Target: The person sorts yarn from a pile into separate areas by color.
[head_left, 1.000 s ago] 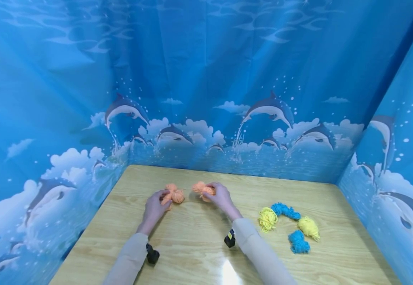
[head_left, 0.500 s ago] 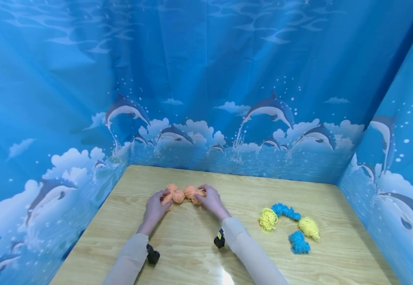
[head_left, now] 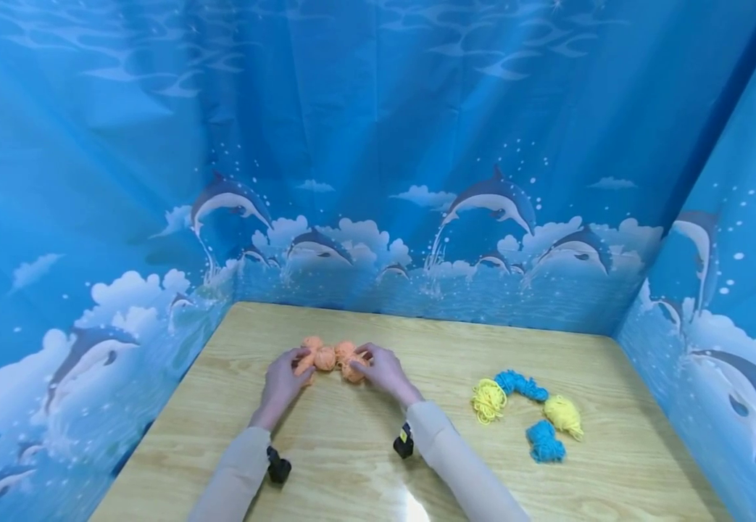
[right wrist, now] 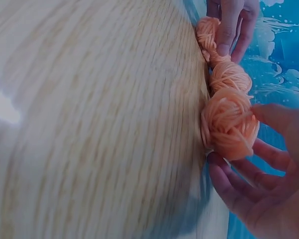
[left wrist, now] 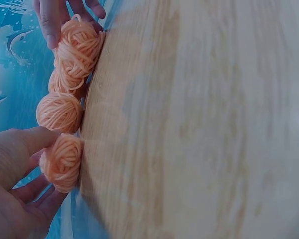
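Observation:
Several peach-orange balls of yarn form a short row near the far side of the table. At the row's left end, my left hand point(head_left: 284, 377) holds one yarn ball point(left wrist: 63, 163) between thumb and fingers. My right hand point(head_left: 387, 371) holds the rightmost yarn ball point(right wrist: 231, 124), thumb on one side and fingers curled round the other. Between the hands, a round yarn ball point(head_left: 325, 358) sits close against its neighbours. Another orange ball point(head_left: 312, 342) shows just behind the left hand's fingertips. The fingers cover parts of both held balls.
On the right of the wooden table point(head_left: 351, 449) lie two yellow yarn bundles, one looped point(head_left: 488, 401) and one rounder point(head_left: 563, 416). Two blue ones, a long bundle point(head_left: 521, 386) and a shorter bundle point(head_left: 546, 441), lie beside them. A blue dolphin-print curtain point(head_left: 378, 145) stands behind the table.
My right hand has moved left with its orange yarn, closing the gap to the balls by my left hand. The left hand has stayed in place.

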`<state>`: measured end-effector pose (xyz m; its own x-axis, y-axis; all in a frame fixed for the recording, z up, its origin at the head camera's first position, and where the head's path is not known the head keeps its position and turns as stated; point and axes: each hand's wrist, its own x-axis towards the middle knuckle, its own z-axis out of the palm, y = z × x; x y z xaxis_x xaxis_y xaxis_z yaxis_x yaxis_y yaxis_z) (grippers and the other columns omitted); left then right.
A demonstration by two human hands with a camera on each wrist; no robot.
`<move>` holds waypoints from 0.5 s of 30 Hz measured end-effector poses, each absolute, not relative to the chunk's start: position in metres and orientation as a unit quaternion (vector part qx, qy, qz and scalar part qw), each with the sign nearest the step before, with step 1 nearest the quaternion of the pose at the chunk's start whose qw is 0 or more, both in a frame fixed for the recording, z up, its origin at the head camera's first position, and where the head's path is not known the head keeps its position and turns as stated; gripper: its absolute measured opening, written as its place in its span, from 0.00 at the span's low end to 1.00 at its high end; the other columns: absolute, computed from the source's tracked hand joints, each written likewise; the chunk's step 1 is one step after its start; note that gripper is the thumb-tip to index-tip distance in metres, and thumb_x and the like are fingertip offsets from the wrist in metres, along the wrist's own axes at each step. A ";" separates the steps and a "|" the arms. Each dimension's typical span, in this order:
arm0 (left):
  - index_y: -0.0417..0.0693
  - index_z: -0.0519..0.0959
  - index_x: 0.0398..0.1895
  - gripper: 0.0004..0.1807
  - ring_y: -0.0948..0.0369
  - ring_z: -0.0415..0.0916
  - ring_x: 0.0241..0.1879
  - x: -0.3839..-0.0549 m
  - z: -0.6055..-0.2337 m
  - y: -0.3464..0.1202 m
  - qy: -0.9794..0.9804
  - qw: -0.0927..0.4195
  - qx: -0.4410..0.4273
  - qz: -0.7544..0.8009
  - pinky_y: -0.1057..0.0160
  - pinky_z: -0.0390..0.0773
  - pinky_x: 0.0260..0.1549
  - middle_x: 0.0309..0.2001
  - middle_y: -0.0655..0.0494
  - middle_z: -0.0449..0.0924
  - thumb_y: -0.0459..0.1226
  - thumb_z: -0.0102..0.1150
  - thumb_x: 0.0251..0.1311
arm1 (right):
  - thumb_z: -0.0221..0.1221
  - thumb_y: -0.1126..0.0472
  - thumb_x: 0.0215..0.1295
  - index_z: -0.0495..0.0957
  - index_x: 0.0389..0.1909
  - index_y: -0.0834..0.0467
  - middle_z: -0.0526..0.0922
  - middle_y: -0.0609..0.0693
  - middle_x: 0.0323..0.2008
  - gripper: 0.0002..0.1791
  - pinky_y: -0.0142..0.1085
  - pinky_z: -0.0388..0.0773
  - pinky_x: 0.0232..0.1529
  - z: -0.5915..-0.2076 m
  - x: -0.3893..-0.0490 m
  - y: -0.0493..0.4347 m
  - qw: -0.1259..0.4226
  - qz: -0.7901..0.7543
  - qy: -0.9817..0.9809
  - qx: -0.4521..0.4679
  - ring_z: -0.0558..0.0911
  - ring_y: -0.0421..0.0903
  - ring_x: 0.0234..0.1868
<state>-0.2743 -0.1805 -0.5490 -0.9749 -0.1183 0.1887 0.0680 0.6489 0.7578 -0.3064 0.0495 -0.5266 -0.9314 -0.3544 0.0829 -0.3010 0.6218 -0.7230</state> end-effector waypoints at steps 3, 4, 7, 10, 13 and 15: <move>0.36 0.79 0.59 0.22 0.44 0.79 0.54 -0.273 -0.548 -0.180 -0.904 0.112 0.012 -0.412 0.45 0.80 0.52 0.57 0.39 0.80 0.32 0.67 0.63 | 0.63 0.51 0.70 0.79 0.57 0.59 0.85 0.58 0.48 0.21 0.47 0.82 0.49 -0.527 -0.306 0.051 0.038 -0.392 0.901 -0.183 0.84 0.54 0.47; 0.36 0.79 0.59 0.22 0.44 0.79 0.54 -0.272 -0.547 -0.180 -0.905 0.112 0.013 -0.411 0.45 0.80 0.52 0.57 0.39 0.80 0.32 0.67 0.63 | 0.63 0.51 0.70 0.79 0.57 0.59 0.85 0.58 0.48 0.21 0.47 0.82 0.49 -0.527 -0.306 0.052 0.038 -0.393 0.900 -0.184 0.84 0.54 0.47; 0.36 0.78 0.60 0.23 0.43 0.78 0.54 -0.270 -0.546 -0.180 -0.905 0.114 0.013 -0.409 0.44 0.80 0.52 0.57 0.38 0.79 0.34 0.67 0.63 | 0.63 0.51 0.70 0.79 0.58 0.59 0.84 0.57 0.49 0.21 0.47 0.82 0.50 -0.527 -0.306 0.056 0.037 -0.402 0.896 -0.185 0.85 0.54 0.47; 0.39 0.78 0.61 0.23 0.43 0.78 0.55 -0.269 -0.542 -0.180 -0.903 0.120 0.014 -0.412 0.43 0.80 0.52 0.58 0.38 0.78 0.36 0.67 0.64 | 0.63 0.52 0.71 0.78 0.60 0.58 0.83 0.58 0.51 0.22 0.47 0.83 0.50 -0.525 -0.305 0.063 0.037 -0.422 0.887 -0.184 0.85 0.54 0.47; 0.41 0.78 0.62 0.23 0.42 0.77 0.57 -0.268 -0.537 -0.180 -0.899 0.134 0.005 -0.416 0.42 0.80 0.52 0.59 0.38 0.78 0.37 0.67 0.65 | 0.62 0.53 0.72 0.78 0.61 0.58 0.82 0.58 0.53 0.22 0.47 0.82 0.50 -0.523 -0.304 0.071 0.030 -0.436 0.880 -0.186 0.84 0.53 0.47; 0.42 0.78 0.62 0.22 0.42 0.77 0.57 -0.267 -0.532 -0.178 -0.894 0.139 -0.003 -0.425 0.42 0.80 0.53 0.60 0.39 0.78 0.37 0.66 0.66 | 0.62 0.54 0.72 0.77 0.62 0.60 0.82 0.60 0.54 0.22 0.49 0.82 0.50 -0.521 -0.302 0.077 0.021 -0.444 0.875 -0.192 0.84 0.55 0.48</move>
